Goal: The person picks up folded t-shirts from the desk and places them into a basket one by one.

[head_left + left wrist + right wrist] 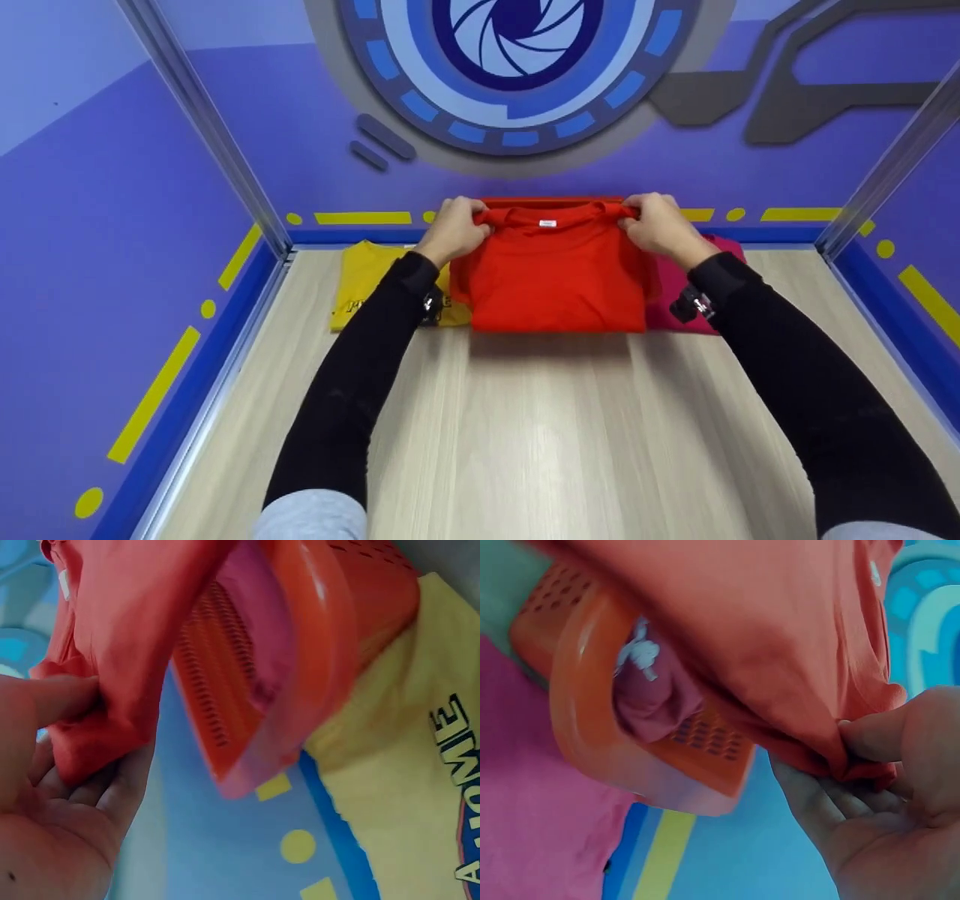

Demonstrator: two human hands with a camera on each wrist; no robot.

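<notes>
A red T-shirt (pixel 559 277) hangs by its shoulders between both hands, its neckline with a white label at the top. My left hand (pixel 459 229) pinches the left shoulder, and my right hand (pixel 658 225) pinches the right one. In the wrist views, thumb and fingers close on the red cloth. Behind and below the shirt stands an orange-red plastic basket (pixel 330 637) with a perforated wall, mostly hidden in the head view. Pinkish cloth (pixel 656 694) with a white print lies inside it.
A folded yellow T-shirt (pixel 367 274) with dark lettering lies left of the basket on the wooden table (pixel 540 435). A magenta garment (pixel 724 247) lies to the right. Purple-blue printed panels (pixel 247 135) close off the back and sides.
</notes>
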